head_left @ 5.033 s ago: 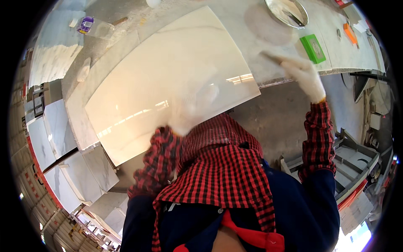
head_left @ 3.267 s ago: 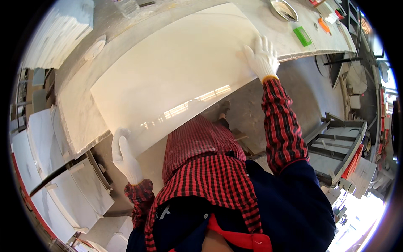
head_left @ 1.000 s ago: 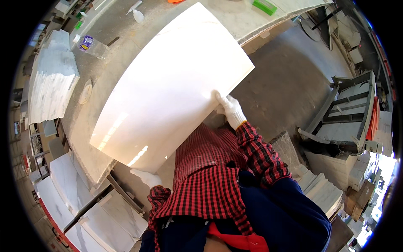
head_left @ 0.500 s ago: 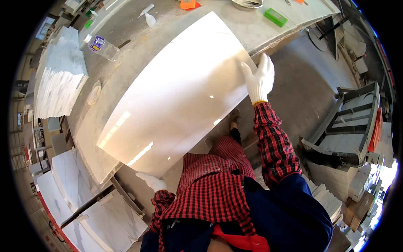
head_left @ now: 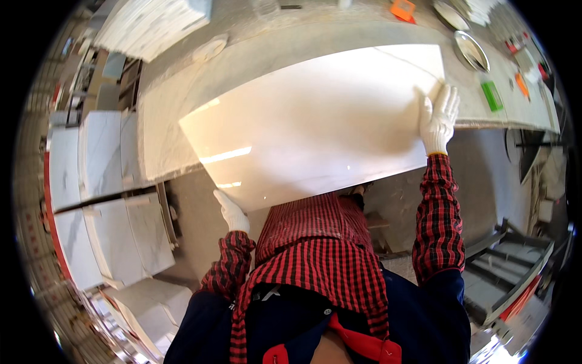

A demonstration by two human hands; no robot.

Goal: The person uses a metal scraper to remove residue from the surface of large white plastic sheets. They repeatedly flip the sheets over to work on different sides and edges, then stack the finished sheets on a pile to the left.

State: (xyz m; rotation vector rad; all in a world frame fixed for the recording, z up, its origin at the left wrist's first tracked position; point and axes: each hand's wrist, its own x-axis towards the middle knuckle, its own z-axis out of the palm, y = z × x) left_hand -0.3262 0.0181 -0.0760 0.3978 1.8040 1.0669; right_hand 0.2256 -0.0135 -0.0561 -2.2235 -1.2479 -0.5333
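Observation:
A large glossy white slab (head_left: pixel 315 115) with faint veining lies tilted across the near edge of the stone worktop (head_left: pixel 167 142), its near side sticking out over my apron. Both my hands wear white knitted gloves. At the slab's near left corner, my left hand (head_left: pixel 232 213) grips the short edge, fingers lying along it; its thumb is hidden. Around the right edge, my right hand (head_left: pixel 438 121) holds the slab with long, nearly straight fingers, the thumb over the top face. Window light reflects off the polished surface.
Stacked white panels (head_left: pixel 157 24) stand at the far left of the worktop. Veined slabs (head_left: pixel 106 158) lean on a rack at left. Metal bowls (head_left: pixel 471 51), a green box (head_left: pixel 491 96) and an orange item (head_left: pixel 402 9) sit far right. A dark metal frame (head_left: pixel 512 261) stands lower right.
My view and body have turned left, so the worktop edge and slab now run nearly crosswise. Both hands stay on the slab's two ends, and the slab has swung round in view.

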